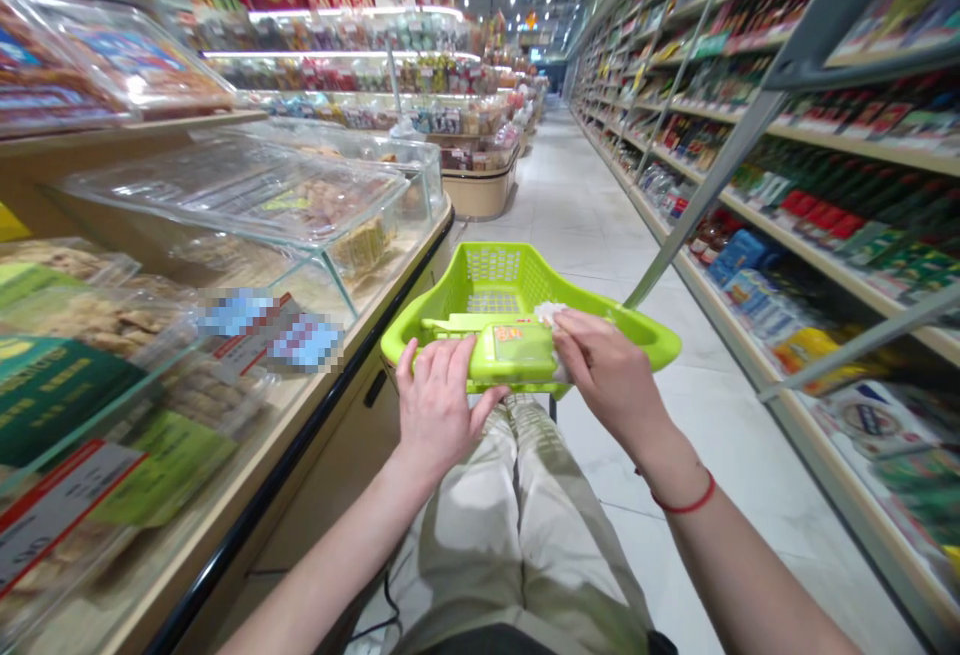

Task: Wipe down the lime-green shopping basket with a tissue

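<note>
A lime-green shopping cart (645, 335) with a perforated basket stands right in front of my legs. My left hand (439, 390) is wrapped over the left part of its handle bar, fingers closed on the far side. At the right part of the handle, my right hand (611, 365) pinches a crumpled white wipe (551, 313) against the green surface. Between my hands the handle's middle panel (514, 343) shows, with a small orange and red label. The palm side of both hands is hidden.
To the left, a wooden counter (431, 253) carries clear food bins (300, 195) and packaged snacks with price tags. Stocked shelves (847, 145) line the right, with a grey metal frame (701, 190) in front of them. A tiled aisle (555, 165) runs ahead.
</note>
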Available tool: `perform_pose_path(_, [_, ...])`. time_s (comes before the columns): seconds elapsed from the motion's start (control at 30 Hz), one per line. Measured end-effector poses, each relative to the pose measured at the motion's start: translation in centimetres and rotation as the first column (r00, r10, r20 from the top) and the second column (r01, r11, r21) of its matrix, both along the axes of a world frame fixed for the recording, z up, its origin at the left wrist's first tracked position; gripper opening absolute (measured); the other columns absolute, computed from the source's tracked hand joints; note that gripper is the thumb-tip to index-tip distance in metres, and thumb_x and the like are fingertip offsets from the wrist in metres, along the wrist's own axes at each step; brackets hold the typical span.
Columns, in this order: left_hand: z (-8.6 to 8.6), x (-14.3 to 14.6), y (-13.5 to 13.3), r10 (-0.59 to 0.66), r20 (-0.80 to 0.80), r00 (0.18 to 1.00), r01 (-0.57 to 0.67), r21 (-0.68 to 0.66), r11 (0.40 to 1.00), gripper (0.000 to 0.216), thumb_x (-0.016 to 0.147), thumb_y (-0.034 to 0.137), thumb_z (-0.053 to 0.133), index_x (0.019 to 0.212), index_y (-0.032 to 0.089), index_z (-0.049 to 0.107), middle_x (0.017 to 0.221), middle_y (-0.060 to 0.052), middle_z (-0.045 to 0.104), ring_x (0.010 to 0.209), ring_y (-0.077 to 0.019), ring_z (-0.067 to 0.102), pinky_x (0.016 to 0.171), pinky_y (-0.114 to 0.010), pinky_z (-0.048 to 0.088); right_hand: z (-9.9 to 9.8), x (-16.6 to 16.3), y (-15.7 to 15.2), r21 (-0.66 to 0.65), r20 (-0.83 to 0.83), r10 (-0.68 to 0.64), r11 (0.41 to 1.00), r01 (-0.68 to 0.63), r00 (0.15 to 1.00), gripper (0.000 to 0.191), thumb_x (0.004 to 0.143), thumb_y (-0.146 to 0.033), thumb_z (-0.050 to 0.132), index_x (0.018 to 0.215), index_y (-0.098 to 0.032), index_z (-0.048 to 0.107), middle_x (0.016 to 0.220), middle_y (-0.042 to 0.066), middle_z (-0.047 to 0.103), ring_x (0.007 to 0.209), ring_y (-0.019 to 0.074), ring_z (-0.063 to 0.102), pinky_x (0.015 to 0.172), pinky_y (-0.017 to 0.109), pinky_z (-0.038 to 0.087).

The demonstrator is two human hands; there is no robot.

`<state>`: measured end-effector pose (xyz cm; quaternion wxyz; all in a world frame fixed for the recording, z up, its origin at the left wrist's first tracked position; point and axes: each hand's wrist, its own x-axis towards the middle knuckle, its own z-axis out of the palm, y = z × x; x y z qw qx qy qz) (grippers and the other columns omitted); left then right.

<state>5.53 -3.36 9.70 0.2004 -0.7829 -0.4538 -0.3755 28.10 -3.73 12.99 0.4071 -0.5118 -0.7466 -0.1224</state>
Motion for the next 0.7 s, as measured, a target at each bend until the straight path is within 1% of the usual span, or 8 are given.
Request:
perform_pose_path(0.07, [0.0,-0.1,0.0,-0.001,-0.004,1.0,0.002,0.011,1.0,0.055,0.091,0.051,0.06,0.13,0.012,0.057,0.113,-0.013,0.07,0.109,-0.028,0.06,0.113,-0.048,0.027,-0.8,0.9,-1.3,0.1,0.018,0.025,0.995,-0.027,1.0,0.029,0.1,-0.026,0.053,0.121,-0.013,0.069,0.123,0.015,0.072,0.118,0.0239,0.068,0.105,0.039,0.053])
perform_pose_path(0.13, [0.0,-0.1,0.1,-0.011,0.0,1.0,0.011,0.015,1.0,0.055,0.09,0.05,0.061,0.13,0.013,0.057,0.113,-0.012,0.07,0.109,-0.028,0.06,0.113,-0.048,0.027,-1.2,1.7,-2.2,0.144,0.054,0.027,0.989,-0.035,0.998,0.029,0.098,-0.021,0.056,0.124,-0.014,0.067,0.125,0.015,0.071,0.119,0.0229,0.067,0.106,0.038,0.053])
perform_pose_path(0.2, [0.0,-0.2,0.1,-0.017,0.007,1.0,0.017,0.013,1.0,0.056,0.089,0.051,0.062,0.131,0.014,0.057,0.113,-0.012,0.07,0.11,-0.0285,0.059,0.113,-0.048,0.026,-1.5,1.9,-2.7,0.172,0.08,-0.011,0.985,-0.003,0.997,0.029,0.097,-0.019,0.057,0.125,-0.013,0.066,0.123,0.016,0.072,0.116,0.0233,0.068,0.104,0.037,0.055])
perform_pose_path(0.3, [-0.1,-0.1,0.1,-0.021,0.013,1.0,0.021,-0.006,1.0,0.06,0.087,0.054,0.062,0.132,0.014,0.055,0.115,-0.013,0.069,0.111,-0.0295,0.058,0.113,-0.05,0.026,-1.4,0.4,-2.4,0.224,0.084,-0.095,0.972,0.074,0.992,0.026,0.097,-0.017,0.057,0.119,-0.01,0.068,0.119,0.018,0.073,0.113,0.0257,0.07,0.102,0.039,0.056])
perform_pose_path(0.37, [-0.1,-0.1,0.1,-0.025,0.011,1.0,0.025,-0.015,1.0,0.063,0.086,0.055,0.063,0.132,0.013,0.055,0.116,-0.014,0.068,0.112,-0.03,0.058,0.113,-0.05,0.025,-1.1,-1.6,-1.9,0.252,0.087,-0.105,0.965,0.08,0.991,0.023,0.096,-0.016,0.057,0.116,-0.008,0.069,0.117,0.018,0.074,0.114,0.0274,0.069,0.103,0.041,0.055])
perform_pose_path(0.53, [-0.2,-0.2,0.1,-0.026,0.008,1.0,0.026,-0.002,1.0,0.056,0.089,0.048,0.06,0.131,0.012,0.055,0.117,-0.014,0.068,0.112,-0.0293,0.058,0.114,-0.05,0.024,-0.5,-5.8,-1.2,0.247,0.14,0.039,0.966,-0.073,0.989,0.022,0.095,-0.022,0.061,0.112,-0.011,0.07,0.114,0.014,0.075,0.116,0.0282,0.068,0.106,0.043,0.053])
perform_pose_path(0.6, [-0.2,-0.3,0.1,-0.028,0.012,1.0,0.028,0.002,1.0,0.055,0.089,0.048,0.06,0.131,0.012,0.055,0.117,-0.013,0.069,0.112,-0.0289,0.058,0.115,-0.049,0.024,-0.6,-6.0,-1.2,0.263,0.137,0.063,0.96,-0.097,0.989,0.022,0.095,-0.021,0.062,0.113,-0.012,0.07,0.114,0.013,0.075,0.117,0.0272,0.067,0.106,0.042,0.053])
perform_pose_path(0.7, [-0.3,-0.4,0.2,-0.041,0.018,0.999,0.041,0.005,0.999,0.061,0.086,0.053,0.063,0.132,0.014,0.054,0.117,-0.013,0.069,0.112,-0.0289,0.059,0.115,-0.049,0.024,-1.2,-4.5,-1.5,0.271,0.132,0.073,0.956,-0.107,0.989,0.025,0.094,-0.018,0.063,0.117,-0.014,0.068,0.117,0.013,0.075,0.119,0.0261,0.067,0.104,0.04,0.054])
